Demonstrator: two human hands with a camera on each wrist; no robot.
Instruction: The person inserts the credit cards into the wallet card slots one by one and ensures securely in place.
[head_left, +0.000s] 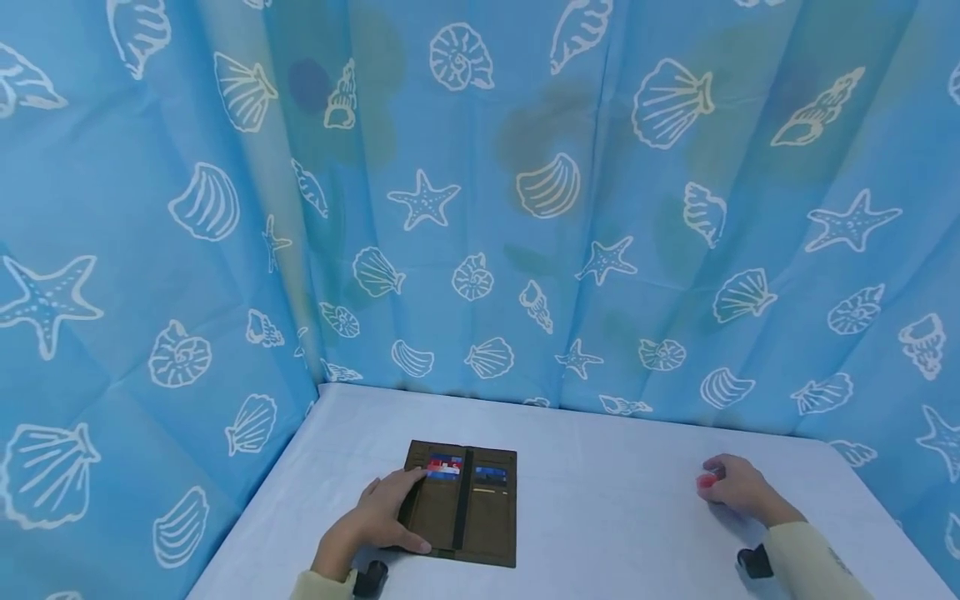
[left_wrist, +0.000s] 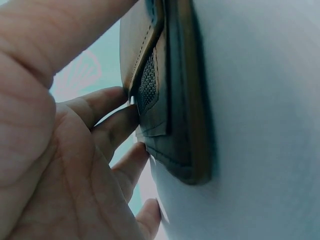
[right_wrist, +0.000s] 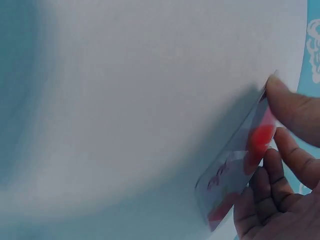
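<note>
An open dark brown wallet [head_left: 491, 533] lies on the white table, with several cards [head_left: 445, 467] in its slots and a black strap down its middle. My left hand [head_left: 382, 512] holds its left side, thumb at the near edge and forefinger by the cards. In the left wrist view, fingertips [left_wrist: 131, 112] meet the wallet's stitched edge [left_wrist: 165, 100]. Far to the right, my right hand [head_left: 738, 487] pinches a thin card [right_wrist: 235, 165] with red and pale printing between thumb and fingers. The card stands tilted over the table, its shadow beside it.
A blue curtain [head_left: 480, 208] printed with white shells and starfish rises along the back and sides of the white table [head_left: 600, 500]. Black wrist devices [head_left: 755, 561] sit at both cuffs. White tabletop lies between wallet and right hand.
</note>
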